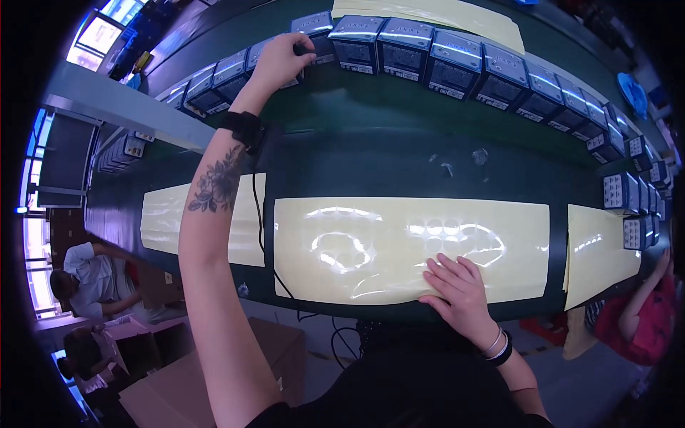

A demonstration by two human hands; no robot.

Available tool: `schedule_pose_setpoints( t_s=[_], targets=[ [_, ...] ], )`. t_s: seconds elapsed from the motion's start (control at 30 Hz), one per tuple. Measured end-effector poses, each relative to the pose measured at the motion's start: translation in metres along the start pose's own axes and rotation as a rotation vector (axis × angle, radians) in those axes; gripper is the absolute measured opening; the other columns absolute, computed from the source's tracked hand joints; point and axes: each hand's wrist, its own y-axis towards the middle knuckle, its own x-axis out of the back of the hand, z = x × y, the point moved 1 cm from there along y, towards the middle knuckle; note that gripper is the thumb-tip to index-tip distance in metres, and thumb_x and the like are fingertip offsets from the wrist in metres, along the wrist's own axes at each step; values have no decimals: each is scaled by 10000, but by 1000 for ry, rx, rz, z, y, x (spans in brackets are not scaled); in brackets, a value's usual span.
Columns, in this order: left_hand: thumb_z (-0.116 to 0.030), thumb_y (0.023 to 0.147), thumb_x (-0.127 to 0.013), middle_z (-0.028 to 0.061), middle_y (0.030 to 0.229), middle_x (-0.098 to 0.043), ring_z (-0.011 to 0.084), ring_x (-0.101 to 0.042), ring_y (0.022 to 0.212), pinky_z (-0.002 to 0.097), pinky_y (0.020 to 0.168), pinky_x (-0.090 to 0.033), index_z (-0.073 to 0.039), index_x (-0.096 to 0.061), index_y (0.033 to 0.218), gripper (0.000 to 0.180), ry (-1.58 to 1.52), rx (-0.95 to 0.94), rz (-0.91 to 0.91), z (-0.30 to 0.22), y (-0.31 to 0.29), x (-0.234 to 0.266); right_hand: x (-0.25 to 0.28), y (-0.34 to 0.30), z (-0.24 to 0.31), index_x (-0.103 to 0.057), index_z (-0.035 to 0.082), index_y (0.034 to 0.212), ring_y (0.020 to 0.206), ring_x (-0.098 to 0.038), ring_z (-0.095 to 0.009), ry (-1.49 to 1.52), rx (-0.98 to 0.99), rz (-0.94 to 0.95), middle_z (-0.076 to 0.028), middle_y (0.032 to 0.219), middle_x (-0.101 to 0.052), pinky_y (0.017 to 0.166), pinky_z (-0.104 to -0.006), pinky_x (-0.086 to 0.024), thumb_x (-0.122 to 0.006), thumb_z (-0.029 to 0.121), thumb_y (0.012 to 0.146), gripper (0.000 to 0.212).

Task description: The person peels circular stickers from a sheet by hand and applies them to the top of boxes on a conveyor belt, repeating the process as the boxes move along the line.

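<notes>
Pale yellow sheet point(399, 274), one, on our green bench point(357, 157); our right hand point(458, 294) on its near edge, fingers loosely spread. Our left hand point(282, 60), beside the blue boxes point(453, 60): fingers curled; grip, we cannot tell.

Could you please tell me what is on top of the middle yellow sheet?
The right hand lies on the middle yellow sheet, near its lower edge. Faint round shapes show in the glare. What the hand covers cannot be seen.
</notes>
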Motion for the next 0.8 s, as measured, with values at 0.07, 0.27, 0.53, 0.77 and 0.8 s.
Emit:
schedule_pose_setpoints(
  t_s=[0.07,0.27,0.53,0.77,0.8],
  targets=[
    [-191,821,-715,149,975,-714,319,-677,939,392,839,-528,-71,-708,956,181,31,-106,-182,22,25,-11,0,0,-1,-677,62,1147,1282,-530,-268,0,-9,2,-82,1289,-635,1065,-453,-371,-794,257,772,438],
    [-214,835,-715,132,965,-720,318,-684,904,387,812,-536,-86,-717,974,189,13,-91,-273,47,54,-35,0,2,-3,-680,65,1137,1272,-539,-266,23,-38,21,-74,1270,-644,1062,-451,-371,-801,259,763,438],
    [-177,845,-692,137,1088,-683,334,-651,988,407,861,-504,-88,-685,1080,252,36,-165,-465,40,49,-54,-5,0,-12,-670,48,1143,1274,-538,-273,37,-64,26,-94,1278,-635,1075,-456,-367,-803,252,763,451],
    [-95,799,-692,174,1150,-624,382,-595,1044,419,891,-477,-48,-688,1064,269,299,-97,-434,10,27,-26,22,6,-7,-657,41,1171,1297,-521,-285,143,-135,-38,-108,1302,-618,1108,-471,-345,-798,236,768,469],
    [-96,788,-699,184,1197,-602,393,-572,1091,431,921,-461,-48,-684,1077,293,428,-40,-427,-1,20,-21,25,7,-5,-655,42,1176,1302,-517,-286,100,-136,-37,-108,1307,-615,1114,-473,-341,-796,232,769,471]
  ],
)
